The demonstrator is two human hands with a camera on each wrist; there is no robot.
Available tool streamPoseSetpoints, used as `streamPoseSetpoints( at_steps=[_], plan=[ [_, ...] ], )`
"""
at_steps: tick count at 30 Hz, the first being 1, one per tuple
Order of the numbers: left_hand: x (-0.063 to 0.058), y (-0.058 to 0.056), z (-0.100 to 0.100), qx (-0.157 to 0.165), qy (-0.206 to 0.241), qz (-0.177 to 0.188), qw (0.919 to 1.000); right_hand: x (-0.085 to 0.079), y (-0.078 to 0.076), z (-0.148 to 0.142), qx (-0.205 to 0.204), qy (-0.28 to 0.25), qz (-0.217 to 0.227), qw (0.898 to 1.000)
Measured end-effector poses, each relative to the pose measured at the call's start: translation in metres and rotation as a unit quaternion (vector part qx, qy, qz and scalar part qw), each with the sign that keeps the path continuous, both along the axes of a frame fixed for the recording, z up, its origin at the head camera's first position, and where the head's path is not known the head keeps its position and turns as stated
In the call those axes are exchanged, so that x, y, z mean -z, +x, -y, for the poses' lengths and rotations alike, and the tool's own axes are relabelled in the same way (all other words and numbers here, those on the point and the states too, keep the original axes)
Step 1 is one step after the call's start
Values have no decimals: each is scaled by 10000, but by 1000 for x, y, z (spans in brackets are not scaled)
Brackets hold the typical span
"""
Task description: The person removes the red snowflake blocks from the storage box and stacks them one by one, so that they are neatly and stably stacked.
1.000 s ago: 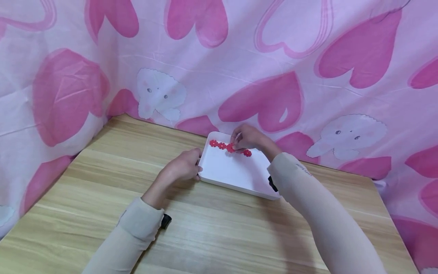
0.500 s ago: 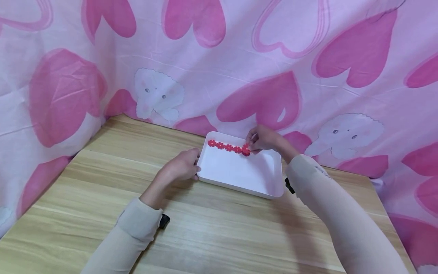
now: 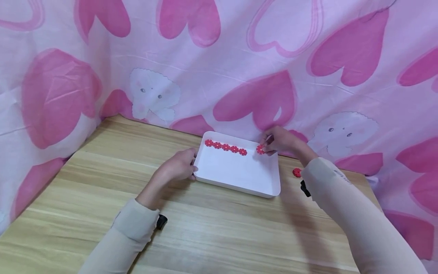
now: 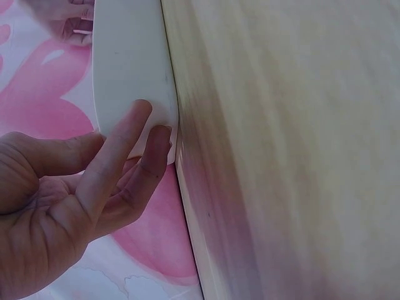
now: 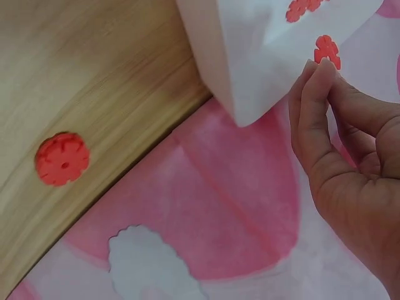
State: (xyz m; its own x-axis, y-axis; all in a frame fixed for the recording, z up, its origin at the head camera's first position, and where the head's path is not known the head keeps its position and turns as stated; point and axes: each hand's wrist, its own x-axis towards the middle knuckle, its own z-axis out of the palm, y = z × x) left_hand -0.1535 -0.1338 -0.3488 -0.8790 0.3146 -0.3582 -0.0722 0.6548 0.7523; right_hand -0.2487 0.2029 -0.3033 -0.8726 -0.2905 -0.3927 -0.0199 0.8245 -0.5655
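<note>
A shallow white tray [image 3: 236, 173] stands on the wooden table near its back edge. Inside it, several red flower-shaped plastic discs [image 3: 226, 147] form a straight row along the far side. My left hand [image 3: 178, 164] grips the tray's left end. In the left wrist view the thumb is at the rim and the fingertips [image 4: 142, 111] lie against the outer wall. Between thumb and fingertips, my right hand [image 3: 282, 140] pinches another red flower-shaped disc [image 5: 326, 50], over the tray's far right corner and to the right of the row.
More red discs [image 5: 62, 161], seemingly stacked, lie on the wooden table [image 3: 205, 228] right of the tray, partly behind the right sleeve [image 3: 325, 177] in the head view. A pink heart-print cloth [image 3: 191, 83] hangs behind the table and along its left side.
My right hand has moved right, off the row, with a disc in its fingers. The row's right end and the discs on the table now show. My left hand stays at the tray.
</note>
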Motion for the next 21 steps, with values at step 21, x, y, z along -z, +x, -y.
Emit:
streamPoseSetpoints(
  at_steps=[21],
  plan=[
    [0,2,4,134,269,-110,9995,2,11,-96,-1,379,-128,9992]
  ],
)
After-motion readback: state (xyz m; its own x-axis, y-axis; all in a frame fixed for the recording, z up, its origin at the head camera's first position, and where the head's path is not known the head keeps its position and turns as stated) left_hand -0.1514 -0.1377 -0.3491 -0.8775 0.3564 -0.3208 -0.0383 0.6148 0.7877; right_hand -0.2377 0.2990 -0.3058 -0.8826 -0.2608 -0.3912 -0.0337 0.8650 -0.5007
